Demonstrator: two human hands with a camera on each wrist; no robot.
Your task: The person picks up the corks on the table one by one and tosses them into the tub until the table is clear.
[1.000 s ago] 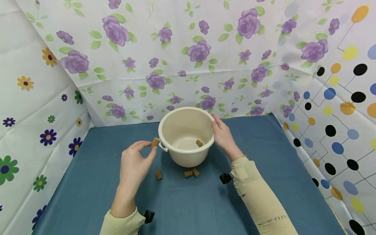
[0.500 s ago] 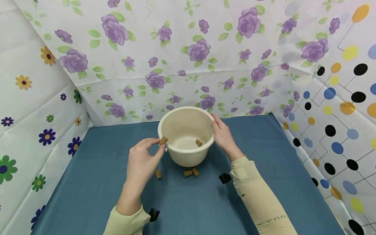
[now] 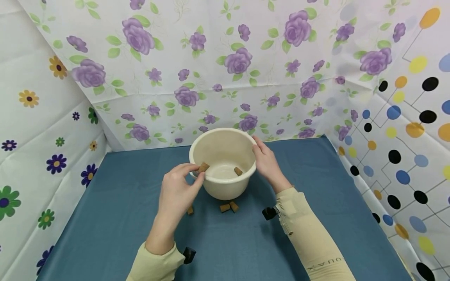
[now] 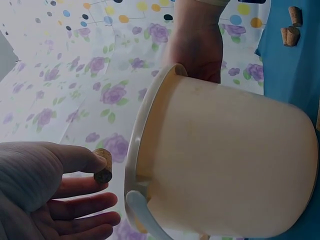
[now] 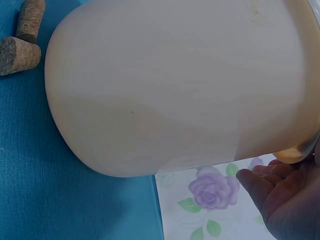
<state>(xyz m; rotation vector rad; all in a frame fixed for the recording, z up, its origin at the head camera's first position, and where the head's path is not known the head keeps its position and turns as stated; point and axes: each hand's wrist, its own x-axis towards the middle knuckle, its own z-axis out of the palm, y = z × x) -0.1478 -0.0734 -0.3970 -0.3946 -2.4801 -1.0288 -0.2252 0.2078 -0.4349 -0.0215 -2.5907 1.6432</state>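
Note:
A cream plastic bucket point(image 3: 226, 189) stands on the blue cloth. With thumb and index finger, my left hand point(image 3: 177, 191) pinches a small brown cork point(image 4: 103, 167) at the bucket's left rim. The other left fingers are loosely extended in the left wrist view. My right hand point(image 3: 270, 166) holds the bucket by its right rim. One cork point(image 3: 238, 171) lies inside, on the bucket's floor. Two more corks point(image 3: 225, 208) lie on the cloth in front. Another cork point(image 3: 190, 211) is partly hidden behind my left hand.
A pale bucket handle point(image 4: 142, 212) hangs at the rim on the left hand's side. The blue cloth point(image 3: 228, 246) covers the table. Behind it rises a flowered sheet point(image 3: 218, 105), with patterned sheets at both sides.
My left hand has moved right and slightly up, carrying the pinched cork from outside the bucket to over its left rim. The right hand and bucket have stayed in place.

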